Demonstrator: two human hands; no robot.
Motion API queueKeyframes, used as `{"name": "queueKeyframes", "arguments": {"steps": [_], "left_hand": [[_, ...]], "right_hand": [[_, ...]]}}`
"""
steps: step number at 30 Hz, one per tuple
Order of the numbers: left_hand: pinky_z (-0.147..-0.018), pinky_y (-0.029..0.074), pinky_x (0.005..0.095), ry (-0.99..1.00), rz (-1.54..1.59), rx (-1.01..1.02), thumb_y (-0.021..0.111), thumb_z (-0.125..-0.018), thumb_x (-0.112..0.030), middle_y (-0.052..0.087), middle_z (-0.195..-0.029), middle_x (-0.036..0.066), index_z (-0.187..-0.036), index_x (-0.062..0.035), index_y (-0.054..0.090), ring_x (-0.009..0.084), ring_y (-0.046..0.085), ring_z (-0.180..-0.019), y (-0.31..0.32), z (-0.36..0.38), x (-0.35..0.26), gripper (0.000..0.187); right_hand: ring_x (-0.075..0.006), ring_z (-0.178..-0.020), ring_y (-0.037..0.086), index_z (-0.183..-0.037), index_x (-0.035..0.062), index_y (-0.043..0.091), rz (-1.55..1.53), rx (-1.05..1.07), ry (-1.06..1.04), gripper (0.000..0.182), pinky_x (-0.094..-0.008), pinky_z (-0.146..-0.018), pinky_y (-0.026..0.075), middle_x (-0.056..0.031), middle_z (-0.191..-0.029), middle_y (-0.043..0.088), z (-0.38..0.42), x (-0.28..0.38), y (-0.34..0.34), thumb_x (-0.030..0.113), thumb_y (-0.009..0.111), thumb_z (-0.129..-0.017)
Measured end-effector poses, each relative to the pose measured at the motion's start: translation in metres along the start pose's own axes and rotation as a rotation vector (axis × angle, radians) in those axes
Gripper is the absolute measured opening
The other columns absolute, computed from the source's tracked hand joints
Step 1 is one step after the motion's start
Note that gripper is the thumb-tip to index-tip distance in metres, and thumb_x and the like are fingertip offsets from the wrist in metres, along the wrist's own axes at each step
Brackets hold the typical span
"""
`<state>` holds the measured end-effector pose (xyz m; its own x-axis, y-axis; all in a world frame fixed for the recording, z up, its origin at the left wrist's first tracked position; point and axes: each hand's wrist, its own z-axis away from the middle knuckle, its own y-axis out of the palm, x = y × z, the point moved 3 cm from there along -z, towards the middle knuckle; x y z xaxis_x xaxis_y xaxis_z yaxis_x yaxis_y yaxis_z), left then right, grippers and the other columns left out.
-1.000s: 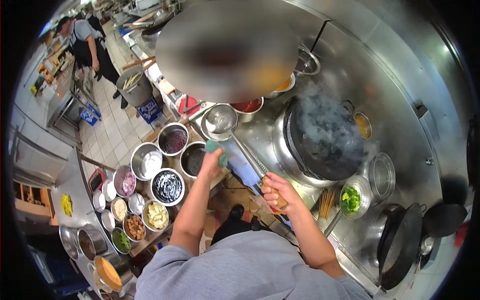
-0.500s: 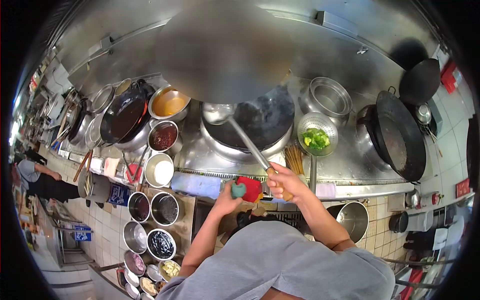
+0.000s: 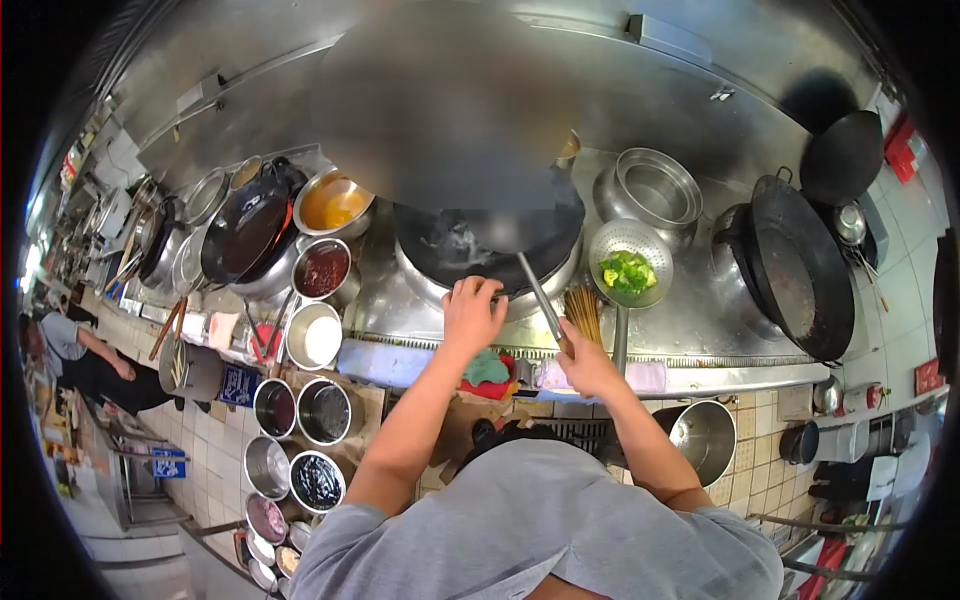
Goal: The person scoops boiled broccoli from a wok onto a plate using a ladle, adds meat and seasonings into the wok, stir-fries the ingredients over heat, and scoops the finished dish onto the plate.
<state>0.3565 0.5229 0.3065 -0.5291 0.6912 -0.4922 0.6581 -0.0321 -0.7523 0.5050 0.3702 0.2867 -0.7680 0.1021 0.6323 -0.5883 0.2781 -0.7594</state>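
Note:
My right hand is closed around the wooden handle of a ladle. The ladle's bowl is down inside the black wok, where wisps of steam or smoke show over the dark surface. My left hand is palm down at the wok's near rim, its fingers stretched forward and slightly bent. Below its wrist, a green cloth lies over something red at the counter's front edge. Close to the right hand stand a bamboo brush and a perforated strainer holding green vegetables.
Left of the wok are bowls of orange liquid, red sauce and white contents. Several pots of dark sauces stand nearer. A metal pot and large woks are rightward. Another person is far left.
My left hand has left the green cloth and moved forward to the wok's rim. The ladle's bowl has swung from the wok's left edge rightward into its middle.

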Motion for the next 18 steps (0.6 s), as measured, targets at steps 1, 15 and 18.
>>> {"name": "queueKeyframes", "arguments": {"steps": [1, 15, 18], "left_hand": [[-0.076, 0.04, 0.0454, -0.113, -0.044, 0.147, 0.058, -0.082, -0.03, 0.06, -0.089, 0.006, -0.091, -0.0134, 0.063, 0.0274, 0.055, -0.091, 0.017, -0.005, 0.016, 0.019], [-0.07, 0.044, 0.0427, -0.066, -0.01, 0.039, 0.055, -0.086, -0.03, 0.057, -0.076, 0.008, -0.08, -0.0116, 0.065, 0.0301, 0.052, -0.082, 0.041, 0.003, 0.03, 0.021], [-0.07, 0.043, 0.0432, -0.096, -0.016, 0.039, 0.056, -0.085, -0.028, 0.056, -0.076, 0.01, -0.077, -0.0095, 0.063, 0.0314, 0.052, -0.083, 0.043, 0.002, 0.031, 0.022]], "right_hand": [[-0.0135, -0.045, 0.05, -0.139, 0.006, 0.025, -0.396, 0.179, 0.244, 0.061, -0.0299, -0.039, 0.039, -0.0069, -0.064, 0.052, -0.011, 0.003, -0.007, 0.007, 0.051, -0.084], [-0.0424, -0.081, 0.059, -0.138, 0.0098, 0.03, 0.114, 0.128, 0.247, 0.058, -0.048, -0.074, 0.046, -0.0271, -0.084, 0.06, -0.028, 0.002, -0.027, 0.009, 0.045, -0.082], [-0.0358, -0.066, 0.061, -0.136, 0.0105, 0.034, 0.029, -0.03, 0.122, 0.055, -0.0459, -0.065, 0.047, -0.0206, -0.08, 0.062, -0.056, -0.018, 0.033, 0.014, 0.049, -0.084]]}}
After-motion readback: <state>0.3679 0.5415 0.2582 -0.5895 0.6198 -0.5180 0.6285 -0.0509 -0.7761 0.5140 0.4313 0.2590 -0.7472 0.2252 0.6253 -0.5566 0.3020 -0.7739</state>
